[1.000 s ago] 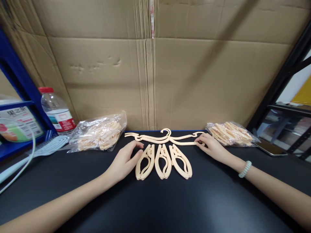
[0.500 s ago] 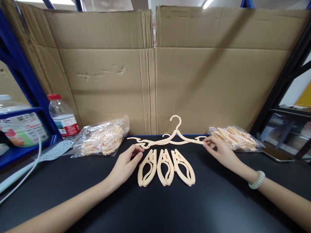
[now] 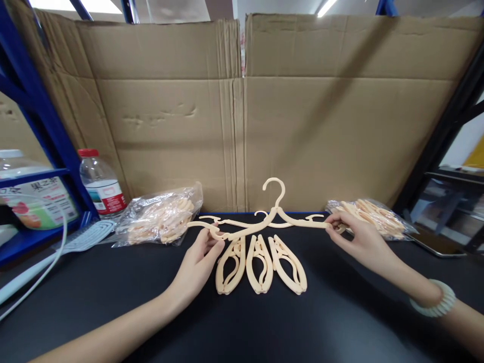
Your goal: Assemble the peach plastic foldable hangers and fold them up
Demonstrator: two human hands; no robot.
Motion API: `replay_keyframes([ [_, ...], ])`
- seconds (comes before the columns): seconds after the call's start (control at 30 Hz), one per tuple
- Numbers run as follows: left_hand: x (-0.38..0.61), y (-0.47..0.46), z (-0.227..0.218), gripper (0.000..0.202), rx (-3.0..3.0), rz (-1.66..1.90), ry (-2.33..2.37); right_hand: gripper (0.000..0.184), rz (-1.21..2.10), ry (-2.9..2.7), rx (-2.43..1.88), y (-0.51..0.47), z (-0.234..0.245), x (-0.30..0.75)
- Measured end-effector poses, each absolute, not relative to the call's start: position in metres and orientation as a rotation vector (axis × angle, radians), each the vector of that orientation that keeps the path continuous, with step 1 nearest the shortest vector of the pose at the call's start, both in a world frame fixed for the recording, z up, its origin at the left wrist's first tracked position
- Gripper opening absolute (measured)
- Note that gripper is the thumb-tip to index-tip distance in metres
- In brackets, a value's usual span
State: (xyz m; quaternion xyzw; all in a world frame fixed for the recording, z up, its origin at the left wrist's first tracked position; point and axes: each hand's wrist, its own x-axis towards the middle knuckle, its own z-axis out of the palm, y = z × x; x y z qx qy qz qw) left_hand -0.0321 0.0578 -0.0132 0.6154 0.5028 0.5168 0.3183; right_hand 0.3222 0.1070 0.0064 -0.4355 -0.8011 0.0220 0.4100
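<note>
An unfolded cream folding hanger is held between both hands, hook upward, raised above the table. My left hand pinches it near its left end, thumb and fingers closed. At its right end, my right hand has the tip between thumb and fingers. Behind it lies a second unfolded hanger, partly covered from view. Below the held one, three folded hangers lie side by side on the black table: a left one, a middle one and a right one.
Clear bags of folded hangers lie at the left and right. A phone is beside the right bag. Far left are a red-capped bottle, a pale hairbrush and a white cable. A cardboard wall stands behind.
The held hanger has been lifted and brought nearer, off the one behind it. My left hand has closed on its left end, and my right hand has shifted slightly right with its end.
</note>
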Motion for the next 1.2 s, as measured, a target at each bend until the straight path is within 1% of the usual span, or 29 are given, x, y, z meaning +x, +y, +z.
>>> replay_keyframes([
  [0.17,-0.027,0.049,-0.008,0.051,1.777,1.298,1.374,0.011,0.062,-2.077,-1.071,0.100,0.007,0.314],
  [0.3,-0.026,0.045,-0.006,0.049,1.957,1.237,1.361,0.013,0.073,-2.079,-1.056,0.096,0.007,0.309],
  [0.43,-0.027,0.046,-0.007,0.054,1.974,1.209,1.332,0.014,0.088,-2.077,-1.067,0.094,0.008,0.306],
  [0.5,-0.027,0.046,-0.007,0.052,1.990,1.190,1.339,0.013,0.092,-2.072,-1.069,0.094,0.007,0.306],
  [0.6,-0.027,0.046,-0.006,0.040,2.008,1.191,1.361,0.012,0.073,-2.080,-1.070,0.094,0.006,0.305],
  [0.67,-0.027,0.046,-0.005,0.035,2.004,1.208,1.352,0.012,0.006,-2.098,-1.048,0.095,0.004,0.306],
  [0.73,-0.026,0.047,-0.005,0.034,1.997,1.224,1.352,0.013,-0.108,-2.146,-0.998,0.096,0.003,0.308],
  [0.83,-0.027,0.046,-0.004,0.034,2.000,1.236,1.377,0.014,-0.357,-2.215,-0.936,0.097,0.003,0.310],
  [0.97,-0.029,0.047,-0.006,0.033,2.026,1.239,1.372,0.020,-0.697,-2.145,-0.984,0.092,0.005,0.310],
  [1.03,-0.029,0.047,-0.007,0.033,2.031,1.236,1.368,0.025,-0.721,-2.133,-1.015,0.089,0.005,0.310],
  [1.2,-0.029,0.048,-0.008,0.034,2.036,1.215,1.368,0.036,-0.630,-2.172,-1.033,0.087,0.002,0.311],
])
